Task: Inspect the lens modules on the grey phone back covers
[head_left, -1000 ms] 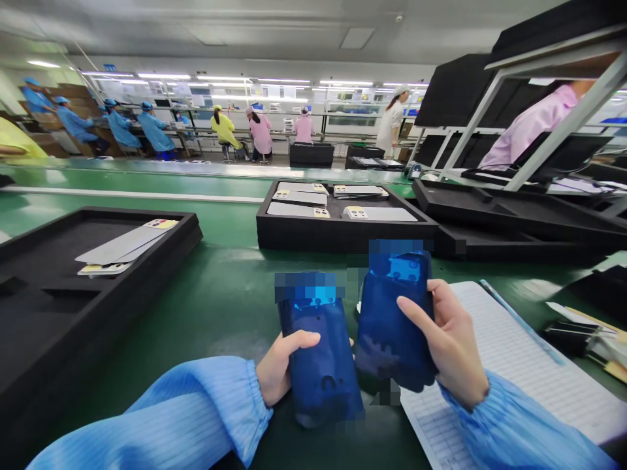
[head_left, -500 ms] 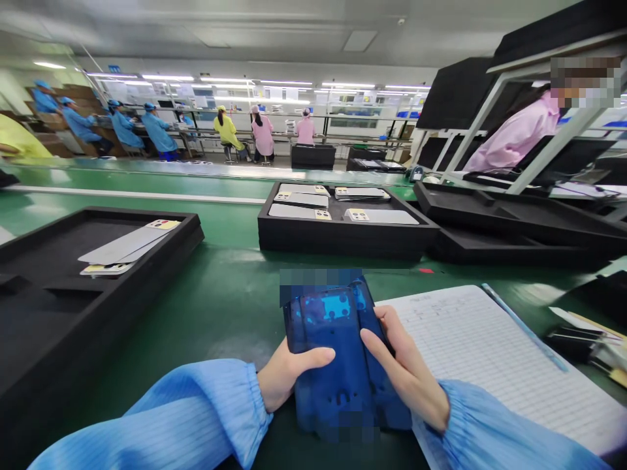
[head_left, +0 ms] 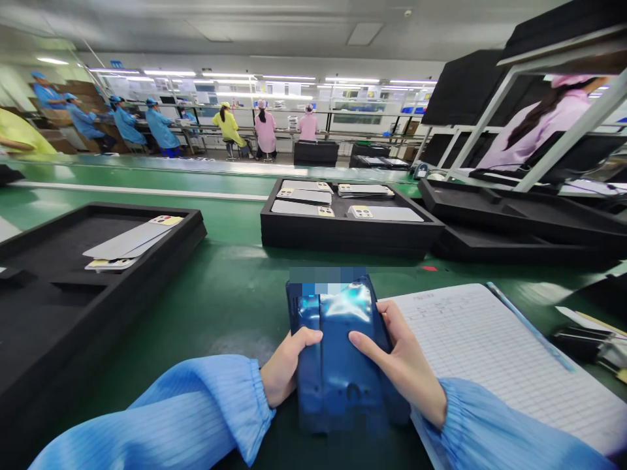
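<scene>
Between my hands is a small stack of dark blue, glossy, see-through phone back panels (head_left: 343, 372), overlapping and slightly fanned. Light glares off the upper part of the top one. My left hand (head_left: 284, 367) is closed on the left edge of the stack, thumb on the front. On the right side my right hand (head_left: 411, 362) grips it too, its thumb lying on the top panel and fingers behind. Most fingers are hidden by the panels, and blurred blocks cover their top and bottom ends.
A black tray (head_left: 193, 236) with white camera-cutout panels stands left; another black tray (head_left: 343, 234) with several such stacks is ahead. More black trays (head_left: 529, 243) sit right. A lined notebook (head_left: 470, 339) with a pen (head_left: 531, 326) lies beside my right hand. Co-workers sit beyond.
The panels in my hands have shifted: a different one now lies on top, reaching further right, and glare shows on it. My left thumb has moved slightly up and left.
</scene>
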Demonstrator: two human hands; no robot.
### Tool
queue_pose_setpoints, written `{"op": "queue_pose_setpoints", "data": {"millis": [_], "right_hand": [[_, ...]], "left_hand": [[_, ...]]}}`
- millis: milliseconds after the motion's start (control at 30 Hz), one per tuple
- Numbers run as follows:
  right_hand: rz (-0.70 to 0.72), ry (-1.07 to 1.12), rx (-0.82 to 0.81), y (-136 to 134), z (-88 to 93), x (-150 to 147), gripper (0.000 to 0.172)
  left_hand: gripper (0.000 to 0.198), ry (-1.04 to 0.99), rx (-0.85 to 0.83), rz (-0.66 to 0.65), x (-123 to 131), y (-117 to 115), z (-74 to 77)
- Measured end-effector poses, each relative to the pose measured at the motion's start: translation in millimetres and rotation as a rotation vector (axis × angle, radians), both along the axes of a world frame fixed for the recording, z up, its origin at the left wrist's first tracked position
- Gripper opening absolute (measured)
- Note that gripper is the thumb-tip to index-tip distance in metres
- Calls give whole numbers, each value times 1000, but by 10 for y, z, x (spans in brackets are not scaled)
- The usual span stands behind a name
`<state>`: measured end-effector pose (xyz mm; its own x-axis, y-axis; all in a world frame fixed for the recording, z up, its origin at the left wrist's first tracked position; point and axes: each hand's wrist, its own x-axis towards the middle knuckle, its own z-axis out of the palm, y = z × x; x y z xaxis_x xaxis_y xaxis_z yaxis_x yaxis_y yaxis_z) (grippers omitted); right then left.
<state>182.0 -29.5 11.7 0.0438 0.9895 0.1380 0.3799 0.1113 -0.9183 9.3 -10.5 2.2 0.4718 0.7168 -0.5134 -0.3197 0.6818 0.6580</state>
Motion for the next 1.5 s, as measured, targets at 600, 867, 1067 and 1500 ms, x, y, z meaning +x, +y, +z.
{"op": "queue_pose_setpoints", "data": {"millis": [600, 867, 1067, 1500], "right_hand": [[-115, 141, 45, 112, 100, 233, 30], [306, 225, -74, 2, 69, 1, 61], [239, 161, 27, -14, 30, 4, 52], [176, 105, -51, -41, -8, 36, 25]], "left_hand": [[29, -297, 169, -207, -35, -1, -47], [31, -337, 176, -277, -48, -14, -56], [26, -301, 196, -256, -35, -18, -67], [52, -145, 271, -69, -8, -14, -77]]}}
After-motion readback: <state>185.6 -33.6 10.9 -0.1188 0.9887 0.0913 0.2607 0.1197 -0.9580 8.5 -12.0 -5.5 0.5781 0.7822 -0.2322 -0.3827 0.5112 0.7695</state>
